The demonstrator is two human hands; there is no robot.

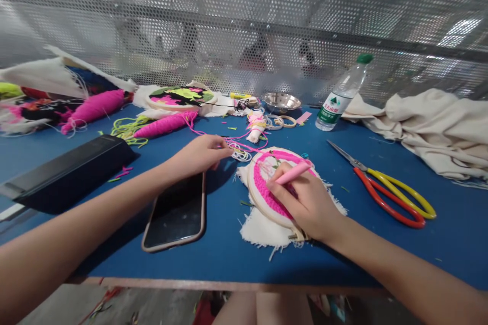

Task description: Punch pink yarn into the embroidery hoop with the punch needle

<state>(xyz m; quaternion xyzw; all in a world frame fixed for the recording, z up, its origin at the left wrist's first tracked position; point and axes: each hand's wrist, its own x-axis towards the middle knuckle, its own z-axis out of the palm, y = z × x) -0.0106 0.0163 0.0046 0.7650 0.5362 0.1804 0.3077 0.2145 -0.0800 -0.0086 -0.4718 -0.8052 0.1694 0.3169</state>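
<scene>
My right hand (310, 203) is closed around a pink punch needle (293, 171), its tip hidden behind my fingers. It rests on a round embroidery hoop (254, 194), whose white cloth is worked with bright pink loops and has an unfilled patch near the top left. Frayed cloth (263, 228) sticks out around the hoop. My left hand (208, 155) hovers above the top of a phone, thumb and fingers pinched at a strand of pink yarn (253, 149). That strand runs from a pink skein (163, 124) toward the hoop.
A dark-screened phone (177, 213) and a black case (68, 172) lie at left. Red-and-yellow scissors (385, 188) lie at right, with a water bottle (337, 99) and crumpled cream cloth (430, 129) behind. Farther back are another hoop (183, 96), a metal bowl (281, 102) and a perforated metal screen (229, 15).
</scene>
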